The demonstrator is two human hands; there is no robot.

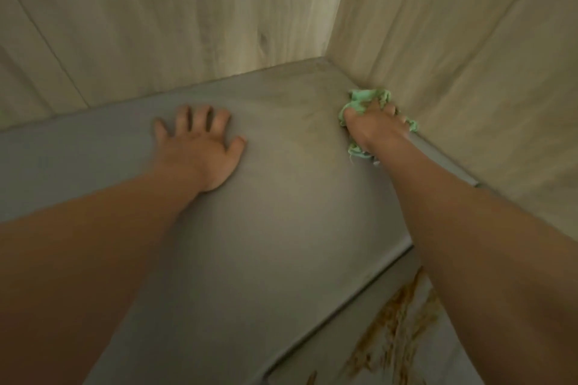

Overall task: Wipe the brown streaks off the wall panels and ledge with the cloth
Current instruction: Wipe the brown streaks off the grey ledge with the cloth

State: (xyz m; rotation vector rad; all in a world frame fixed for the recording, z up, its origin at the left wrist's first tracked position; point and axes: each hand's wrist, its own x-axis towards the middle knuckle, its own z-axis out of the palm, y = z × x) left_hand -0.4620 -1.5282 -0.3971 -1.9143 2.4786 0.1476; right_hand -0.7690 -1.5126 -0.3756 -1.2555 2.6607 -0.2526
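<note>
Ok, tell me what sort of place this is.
Probably an indoor corner, perhaps a bathroom or closet: wood-look wall panels meet above a grey ledge, with brown streaks on a lower panel.

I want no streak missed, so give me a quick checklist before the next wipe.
1. Cloth gripped by right hand: ok.
2. Cloth pressed into the seam between ledge and right wall panel: ok.
3. Left hand flat on the ledge, bracing: ok.
4. Brown streaks on the lower panel gone: not ok.
5. Ledge streak-free near the corner: cannot tell, blurred.
</note>
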